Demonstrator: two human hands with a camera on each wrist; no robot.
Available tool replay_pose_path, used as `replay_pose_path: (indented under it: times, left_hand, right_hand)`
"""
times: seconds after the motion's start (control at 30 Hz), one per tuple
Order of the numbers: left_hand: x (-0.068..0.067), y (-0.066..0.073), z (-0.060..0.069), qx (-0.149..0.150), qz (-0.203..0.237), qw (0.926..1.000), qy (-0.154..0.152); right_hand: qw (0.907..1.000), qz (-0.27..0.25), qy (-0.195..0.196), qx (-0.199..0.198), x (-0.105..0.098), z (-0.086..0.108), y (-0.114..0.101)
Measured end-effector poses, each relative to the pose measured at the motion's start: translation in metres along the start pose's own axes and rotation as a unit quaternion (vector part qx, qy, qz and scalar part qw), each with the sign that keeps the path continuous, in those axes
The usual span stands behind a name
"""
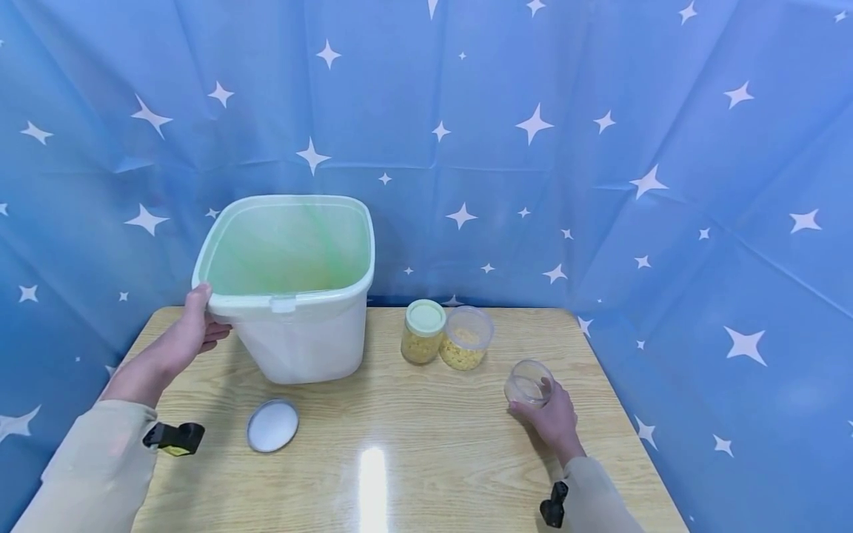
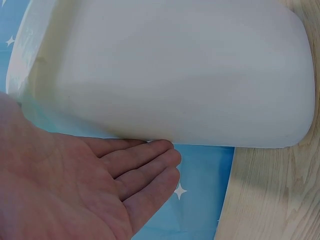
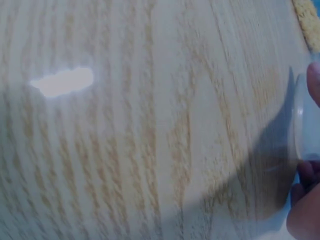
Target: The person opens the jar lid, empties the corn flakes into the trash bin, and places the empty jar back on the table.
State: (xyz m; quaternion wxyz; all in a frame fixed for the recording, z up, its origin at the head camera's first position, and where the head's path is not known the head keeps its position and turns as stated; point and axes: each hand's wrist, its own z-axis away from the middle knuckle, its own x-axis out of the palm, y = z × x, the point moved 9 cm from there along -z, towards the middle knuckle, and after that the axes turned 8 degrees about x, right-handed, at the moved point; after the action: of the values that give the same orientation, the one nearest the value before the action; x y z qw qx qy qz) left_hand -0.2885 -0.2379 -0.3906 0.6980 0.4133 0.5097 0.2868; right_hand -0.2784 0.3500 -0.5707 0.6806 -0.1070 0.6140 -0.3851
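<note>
A large white bin point(image 1: 300, 340) with a pale green inside stands at the left of the table. My left hand point(image 1: 193, 322) holds its near left rim corner, thumb over the rim and fingers below. In the left wrist view, the fingers point(image 2: 145, 165) lie nearly straight along the bin's side wall. My right hand point(image 1: 553, 422) grips a small clear jar point(image 1: 526, 374) at the right; no contents show in it. The right wrist view catches only part of this hand and the jar point(image 3: 302, 120) at its edge.
Two jars with yellow pieces stand at the back middle: a green-lidded jar point(image 1: 421, 337) and a clear-topped jar point(image 1: 466, 340). A round white lid point(image 1: 272, 426) lies on the wooden table point(image 1: 433, 459) before the bin. A blue starred curtain point(image 1: 466, 148) hangs behind.
</note>
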Motion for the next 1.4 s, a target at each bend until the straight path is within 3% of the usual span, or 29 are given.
replay_pose_path:
  times: [0.73,0.93,1.07,1.23,1.4]
  left_hand:
    - [0.000,0.001,0.001,0.005,0.001,1.0000,0.000]
    - [0.000,0.001,0.001,0.004,-0.001,1.0000,0.000]
    - [0.000,0.000,0.001,0.003,-0.002,1.0000,0.001]
    - [0.000,-0.001,-0.001,0.000,-0.002,1.0000,0.005]
    - [0.000,0.001,-0.002,0.002,-0.003,1.0000,0.009]
  right_hand:
    - [0.9998,0.015,0.006,0.015,-0.007,0.003,-0.005]
    - [0.9984,0.032,0.040,-0.024,-0.019,0.002,-0.026]
    - [0.9952,-0.018,0.076,-0.058,-0.032,0.006,-0.048]
    - [0.9835,-0.088,0.111,-0.112,-0.038,0.016,-0.080]
    - [0.9761,-0.088,0.114,-0.162,-0.029,0.026,-0.110]
